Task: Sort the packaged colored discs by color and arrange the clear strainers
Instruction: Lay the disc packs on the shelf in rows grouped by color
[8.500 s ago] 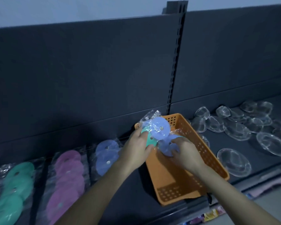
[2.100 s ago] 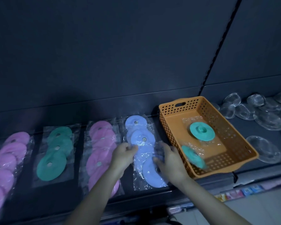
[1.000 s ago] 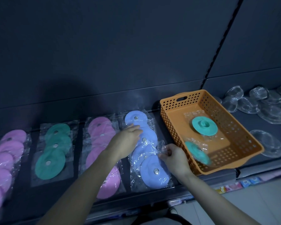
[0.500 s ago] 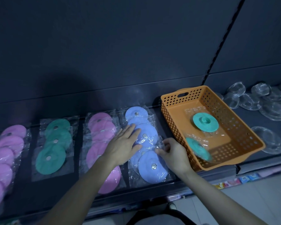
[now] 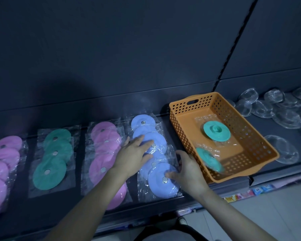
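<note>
Since a second ago the left hand (image 5: 132,153) has come down from the far part of the blue row to its middle and flattened out, while the right hand (image 5: 188,171) is keeping to the near end. Nearest, the right hand is arching over the right edge of the nearest blue disc (image 5: 161,185), thumb lying on its face and fingers curling over its wrap; whether they are actually pinching the plastic cannot be told. Just beyond, the left hand is pressing flat on the overlapping blue discs (image 5: 142,121), fingers straight and slightly spread.

Left of these, on the shelf (image 5: 16,126), a pink row (image 5: 105,134), a green row (image 5: 55,150) and a second pink row (image 5: 3,153) are lying in clear packets, each row running front to back.

Right of the blue row, the orange basket (image 5: 182,129) is sitting at an angle, its near end jutting past the shelf front. One green disc (image 5: 216,131) is lying flat on its floor; another wrapped green disc (image 5: 208,159), blurred, is leaning at its near left wall.

Farther right, the clear strainers (image 5: 285,117) are lying clustered, with a lone strainer (image 5: 281,148) just beside the basket.
</note>
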